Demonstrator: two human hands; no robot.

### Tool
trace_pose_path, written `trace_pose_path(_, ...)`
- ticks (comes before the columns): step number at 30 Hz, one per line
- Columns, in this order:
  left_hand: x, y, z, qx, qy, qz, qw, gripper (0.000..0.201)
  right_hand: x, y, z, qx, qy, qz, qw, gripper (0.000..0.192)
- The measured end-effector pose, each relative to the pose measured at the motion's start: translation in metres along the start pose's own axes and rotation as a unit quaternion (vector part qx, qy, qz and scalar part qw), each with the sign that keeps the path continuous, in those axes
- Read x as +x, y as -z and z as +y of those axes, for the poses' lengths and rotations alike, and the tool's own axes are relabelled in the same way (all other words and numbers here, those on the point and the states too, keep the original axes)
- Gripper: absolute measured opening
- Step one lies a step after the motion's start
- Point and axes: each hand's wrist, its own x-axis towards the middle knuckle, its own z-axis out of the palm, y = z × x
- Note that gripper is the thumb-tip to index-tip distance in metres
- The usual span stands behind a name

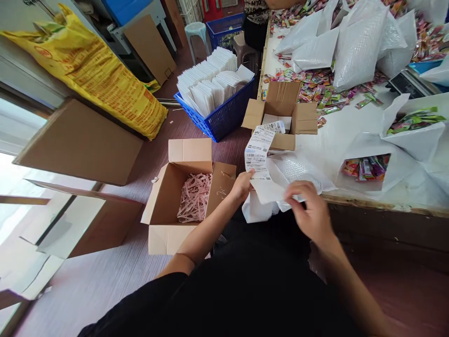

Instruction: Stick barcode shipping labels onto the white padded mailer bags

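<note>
A strip of printed shipping labels (259, 145) runs down from a small open cardboard box (305, 117) on the table edge. My left hand (242, 187) is closed on the strip's left side, thumb on top. At its blank lower end, my right hand (310, 210) pinches the paper's right corner, the fingertips slightly blurred. Beneath the strip lies a white bubble mailer (298, 168) at the table edge, partly covered by the paper. Farther right on the table, an open white mailer (354, 145) shows colourful candy packets (366, 168) inside.
An open carton (159, 196) with pink shredded paper (194, 196) stands at left. Behind it, a blue basket (228, 112) holds stacked white envelopes. Filled mailers (361, 47) and loose candy cover the far table. A yellow sack (94, 70) leans at left. A person (256, 28) is at the back.
</note>
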Motion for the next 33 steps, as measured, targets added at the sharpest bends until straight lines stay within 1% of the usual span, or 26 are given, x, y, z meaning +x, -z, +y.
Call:
trace_pose_path(1,0.004,0.005,0.002,-0.001,-0.004,0.031,1.000,0.032,0.008,0.015,-0.003,0.042,0.014,0.046,0.998,0.009)
trace_pose_path(2,0.008,0.011,0.004,0.002,-0.004,0.056,0.998,0.030,0.016,0.028,-0.003,0.082,0.027,0.108,0.990,0.006)
trace_pose_path(3,0.010,0.016,0.005,0.008,0.000,0.072,0.997,0.028,0.026,0.037,0.003,0.107,0.037,0.177,0.978,0.009)
trace_pose_path(4,0.011,0.021,0.007,0.017,0.001,0.077,0.997,0.027,0.035,0.041,0.014,0.114,0.036,0.230,0.966,0.014)
trace_pose_path(5,0.011,0.025,0.007,0.027,0.002,0.070,0.997,0.027,0.044,0.039,0.029,0.108,0.025,0.249,0.962,0.019)
trace_pose_path(6,0.009,0.028,0.007,0.038,0.003,0.053,0.998,0.027,0.050,0.032,0.048,0.075,-0.003,0.231,0.970,0.022)
trace_pose_path(7,0.007,0.030,0.007,0.049,0.006,0.029,0.998,0.029,0.055,0.020,0.068,0.023,-0.045,0.176,0.983,0.026)
trace_pose_path(8,0.004,0.032,0.006,0.061,0.009,0.002,0.998,0.031,0.056,0.006,0.087,-0.035,-0.085,0.087,0.992,0.028)
trace_pose_path(9,0.001,0.033,0.005,0.072,0.011,-0.019,0.997,0.033,0.054,-0.010,0.104,-0.104,-0.103,0.029,0.989,0.030)
trace_pose_path(10,-0.002,0.035,0.004,0.082,0.012,-0.031,0.996,0.035,0.049,-0.025,0.117,-0.170,-0.104,0.004,0.980,0.035)
trace_pose_path(12,-0.007,0.038,0.002,0.093,0.012,-0.033,0.995,0.038,0.033,-0.049,0.132,-0.266,-0.069,-0.034,0.961,0.044)
trace_pose_path(14,-0.009,0.040,0.002,0.092,0.005,-0.025,0.995,0.041,0.013,-0.063,0.134,-0.307,-0.004,-0.090,0.947,0.049)
trace_pose_path(16,-0.010,0.042,0.001,0.087,-0.001,-0.031,0.996,0.046,-0.003,-0.066,0.133,-0.317,0.043,-0.160,0.934,0.058)
trace_pose_path(17,-0.010,0.042,0.001,0.085,-0.005,-0.036,0.996,0.048,-0.009,-0.064,0.134,-0.319,0.049,-0.179,0.929,0.065)
trace_pose_path(18,-0.010,0.043,0.000,0.085,-0.011,-0.040,0.996,0.050,-0.012,-0.060,0.137,-0.322,0.040,-0.181,0.928,0.073)
trace_pose_path(20,-0.009,0.044,-0.001,0.093,-0.022,-0.044,0.994,0.054,-0.011,-0.047,0.150,-0.328,-0.023,-0.143,0.934,0.078)
trace_pose_path(21,-0.009,0.045,-0.002,0.099,-0.026,-0.042,0.994,0.056,-0.008,-0.039,0.159,-0.332,-0.076,-0.105,0.934,0.078)
trace_pose_path(22,-0.009,0.046,-0.003,0.108,-0.029,-0.041,0.993,0.057,-0.005,-0.030,0.169,-0.337,-0.141,-0.062,0.929,0.080)
trace_pose_path(24,-0.007,0.048,-0.005,0.125,-0.029,-0.044,0.991,0.058,0.004,-0.014,0.187,-0.344,-0.274,0.009,0.898,0.087)
trace_pose_path(25,-0.007,0.049,-0.006,0.131,-0.030,-0.045,0.990,0.058,0.009,-0.008,0.193,-0.338,-0.326,0.029,0.882,0.091)
trace_pose_path(26,-0.006,0.049,-0.008,0.138,-0.031,-0.045,0.989,0.058,0.013,-0.003,0.195,-0.321,-0.365,0.038,0.873,0.091)
trace_pose_path(27,-0.005,0.049,-0.009,0.142,-0.032,-0.044,0.988,0.058,0.016,0.000,0.194,-0.293,-0.391,0.042,0.872,0.088)
trace_pose_path(29,-0.003,0.047,-0.010,0.143,-0.039,-0.036,0.988,0.058,0.017,0.004,0.180,-0.207,-0.404,0.045,0.890,0.071)
trace_pose_path(31,-0.002,0.045,-0.010,0.139,-0.051,-0.031,0.988,0.058,0.009,0.014,0.155,-0.125,-0.369,0.066,0.919,0.056)
trace_pose_path(32,-0.002,0.044,-0.009,0.136,-0.060,-0.030,0.988,0.059,0.002,0.023,0.141,-0.102,-0.342,0.096,0.929,0.053)
trace_pose_path(33,-0.001,0.044,-0.009,0.135,-0.069,-0.028,0.988,0.060,-0.007,0.035,0.128,-0.090,-0.314,0.141,0.935,0.051)
